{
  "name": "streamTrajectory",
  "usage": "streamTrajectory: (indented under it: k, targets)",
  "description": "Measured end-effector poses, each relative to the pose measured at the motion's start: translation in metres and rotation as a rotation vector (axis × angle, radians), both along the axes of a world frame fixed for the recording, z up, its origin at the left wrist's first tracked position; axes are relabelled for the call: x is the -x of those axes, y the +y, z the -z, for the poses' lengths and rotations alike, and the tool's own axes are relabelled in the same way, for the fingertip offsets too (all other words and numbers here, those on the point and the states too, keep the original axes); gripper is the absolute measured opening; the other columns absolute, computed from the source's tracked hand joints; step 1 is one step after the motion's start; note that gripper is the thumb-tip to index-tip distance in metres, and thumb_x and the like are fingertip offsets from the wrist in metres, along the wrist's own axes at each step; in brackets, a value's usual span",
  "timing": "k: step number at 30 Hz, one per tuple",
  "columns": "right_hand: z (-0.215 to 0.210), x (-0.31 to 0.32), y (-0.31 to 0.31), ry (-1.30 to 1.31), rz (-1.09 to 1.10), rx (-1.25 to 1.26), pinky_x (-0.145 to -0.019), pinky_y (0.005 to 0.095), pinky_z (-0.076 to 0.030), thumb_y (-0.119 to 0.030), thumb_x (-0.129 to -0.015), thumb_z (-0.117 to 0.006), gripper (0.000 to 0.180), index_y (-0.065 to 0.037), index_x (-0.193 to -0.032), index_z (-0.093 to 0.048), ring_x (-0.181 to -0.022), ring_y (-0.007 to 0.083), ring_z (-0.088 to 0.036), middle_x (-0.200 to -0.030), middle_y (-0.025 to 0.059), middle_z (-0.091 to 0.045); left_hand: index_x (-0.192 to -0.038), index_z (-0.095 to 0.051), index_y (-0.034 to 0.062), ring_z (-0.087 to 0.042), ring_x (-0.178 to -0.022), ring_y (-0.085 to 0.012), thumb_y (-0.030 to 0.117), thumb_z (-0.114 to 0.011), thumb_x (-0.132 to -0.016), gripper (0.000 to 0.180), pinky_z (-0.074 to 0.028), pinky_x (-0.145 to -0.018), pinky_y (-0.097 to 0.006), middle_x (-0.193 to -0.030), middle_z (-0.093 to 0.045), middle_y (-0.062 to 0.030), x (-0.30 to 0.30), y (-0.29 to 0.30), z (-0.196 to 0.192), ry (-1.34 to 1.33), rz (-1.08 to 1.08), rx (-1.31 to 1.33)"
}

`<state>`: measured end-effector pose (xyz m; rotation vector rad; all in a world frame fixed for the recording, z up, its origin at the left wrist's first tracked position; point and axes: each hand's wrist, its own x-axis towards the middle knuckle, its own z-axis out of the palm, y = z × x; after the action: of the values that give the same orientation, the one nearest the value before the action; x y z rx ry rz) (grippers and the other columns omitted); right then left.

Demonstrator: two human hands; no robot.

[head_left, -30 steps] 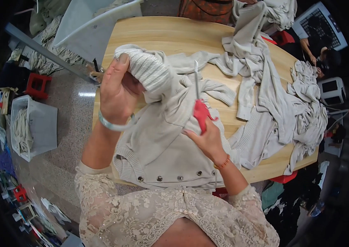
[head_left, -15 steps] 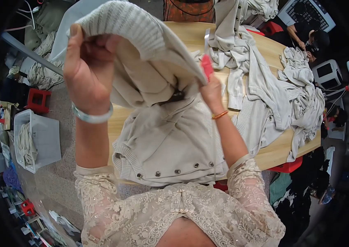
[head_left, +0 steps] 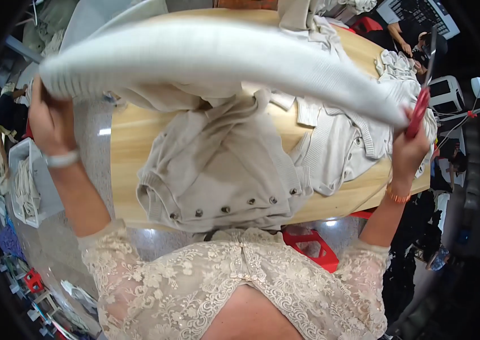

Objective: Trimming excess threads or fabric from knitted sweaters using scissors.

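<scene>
A beige knit garment with a wide ribbed hem (head_left: 211, 54) is stretched across in front of me, blurred by motion. My left hand (head_left: 52, 119) grips one end of the hem, fingers closed round it. At the other end my right hand (head_left: 411, 148) is closed, holding red-handled scissors (head_left: 419, 113) with the metal blade pointing up; the hem's end meets these fingers. Below the raised garment, a beige cardigan (head_left: 217, 164) lies on the wooden table (head_left: 124, 153), its row of dark buttons along the near edge.
More beige cardigans (head_left: 342, 156) are heaped on the table's right side. A co-worker (head_left: 407, 39) sits at the far right. On the left floor stands a white bin (head_left: 47, 198) with knitwear inside. A red stool (head_left: 313, 249) is by the table's near edge.
Both hands have moved apart, the left leftward and the right far to the right. The garment's ribbed hem has gone from a hanging curve to a wide stretched band.
</scene>
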<state>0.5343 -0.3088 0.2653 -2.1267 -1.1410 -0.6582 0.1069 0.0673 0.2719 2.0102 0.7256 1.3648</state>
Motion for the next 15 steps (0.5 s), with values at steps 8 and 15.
streamTrajectory:
  k: [8, 15]
  targets:
    - [0.2, 0.101, -0.093, 0.578, -0.311, 0.639, -0.07, 0.0456, -0.051, -0.004, -0.069, -0.067, 0.039, -0.01, -0.108, -0.061, -0.083, 0.0385, -0.063, -0.094, 0.0161, -0.065, -0.108, -0.061, 0.0043, -0.062, -0.086, -0.0134, 0.025, -0.05, -0.098, 0.026, -0.049, -0.072, -0.027, -0.094, -0.065, -0.0015, 0.157, -0.167, 0.257, -0.496, -0.251, 1.423]
    - [0.249, 0.108, -0.096, 0.554, -0.34, 0.741, -0.072, 0.0479, -0.05, -0.006, -0.068, -0.068, 0.045, -0.005, -0.109, -0.051, -0.088, 0.041, -0.061, -0.102, 0.0198, -0.061, -0.113, -0.055, 0.0009, -0.059, -0.098, -0.0137, 0.007, -0.068, -0.086, 0.031, -0.048, -0.087, -0.029, -0.106, -0.063, -0.0081, 0.101, -0.265, 0.304, -0.091, -0.152, 1.221]
